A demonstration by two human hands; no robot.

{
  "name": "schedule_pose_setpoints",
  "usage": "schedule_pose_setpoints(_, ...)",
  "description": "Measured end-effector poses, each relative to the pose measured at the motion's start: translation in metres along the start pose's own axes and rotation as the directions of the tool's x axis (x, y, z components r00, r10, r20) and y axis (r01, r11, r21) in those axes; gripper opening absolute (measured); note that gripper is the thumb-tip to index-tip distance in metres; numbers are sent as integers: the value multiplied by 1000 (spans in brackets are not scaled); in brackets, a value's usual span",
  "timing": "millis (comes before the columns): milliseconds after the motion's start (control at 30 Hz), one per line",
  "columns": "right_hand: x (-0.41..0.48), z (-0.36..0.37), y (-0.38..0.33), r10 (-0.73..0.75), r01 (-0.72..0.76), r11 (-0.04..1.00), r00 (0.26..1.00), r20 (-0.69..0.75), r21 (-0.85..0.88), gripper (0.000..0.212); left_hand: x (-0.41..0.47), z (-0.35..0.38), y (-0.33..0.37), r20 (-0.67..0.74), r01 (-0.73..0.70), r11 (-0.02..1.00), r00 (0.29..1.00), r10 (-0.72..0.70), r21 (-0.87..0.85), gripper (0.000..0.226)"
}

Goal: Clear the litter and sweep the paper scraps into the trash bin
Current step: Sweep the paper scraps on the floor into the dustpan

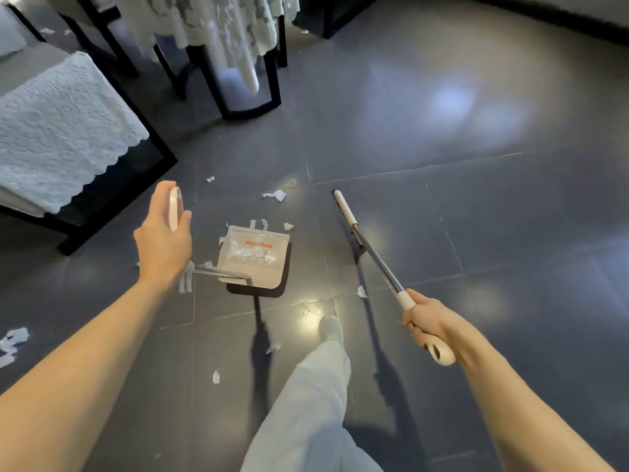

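My left hand (165,238) grips the white top of the dustpan's long handle. The grey dustpan (253,257) stands on the dark floor just right of that hand, with white paper scraps inside it. My right hand (430,323) holds the white grip of a broom handle (376,258), which slants up and left to its narrow white head (343,206) on the floor. White paper scraps (275,195) lie in front of the pan. Further paper scraps (12,342) lie at the far left and near my foot. No trash bin is in view.
A bench with a pale lace cover (58,131) and black frame stands at the left. A table with a lace cloth (211,25) and black legs stands behind the pan. My leg and foot (330,330) are between the pan and broom. The dark tiled floor (476,165) stretches to the right.
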State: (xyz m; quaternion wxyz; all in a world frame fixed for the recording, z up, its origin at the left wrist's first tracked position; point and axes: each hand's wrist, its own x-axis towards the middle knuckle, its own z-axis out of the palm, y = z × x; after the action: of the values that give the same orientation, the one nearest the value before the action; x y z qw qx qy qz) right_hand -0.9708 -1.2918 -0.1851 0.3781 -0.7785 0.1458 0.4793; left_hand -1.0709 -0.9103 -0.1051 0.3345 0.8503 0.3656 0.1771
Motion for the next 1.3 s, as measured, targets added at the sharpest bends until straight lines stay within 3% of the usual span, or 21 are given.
schedule_pose_setpoints(100,-29,26,61,-8,-4,989,997,-82,-147,50,-43,-21,-16,7,0,1000,1000,0,-26,40)
schedule_pose_setpoints(300,-72,88,131,80,-71,966,996,29,-247,55,-103,-66,-51,-20,-6,999,1000,5,-42,36)
schedule_pose_setpoints(567,-129,194,140,104,-124,990,964,245,66,46,-147,-149,-130,-95,58,998,994,-60,-21,34)
schedule_pose_setpoints(700,-163,258,143,95,-143,978,954,284,155,42,-161,-195,-182,-108,108,994,988,-109,-17,34)
schedule_pose_setpoints(800,-187,301,145,52,-74,993,976,212,93,39,-168,-234,-222,-70,113,993,991,-114,-22,37)
schedule_pose_setpoints(933,-206,349,152,31,-46,989,994,107,138,45,-183,-282,-274,-10,99,992,995,-100,-84,38)
schedule_pose_setpoints(1067,-215,381,154,-1,1,1000,1000,-17,8,46,-196,-316,-322,106,98,994,990,-92,-54,37)
schedule_pose_setpoints(1300,-197,412,143,80,-80,997,997,-8,22,42,-213,-340,-378,274,67,998,959,-66,8,44)
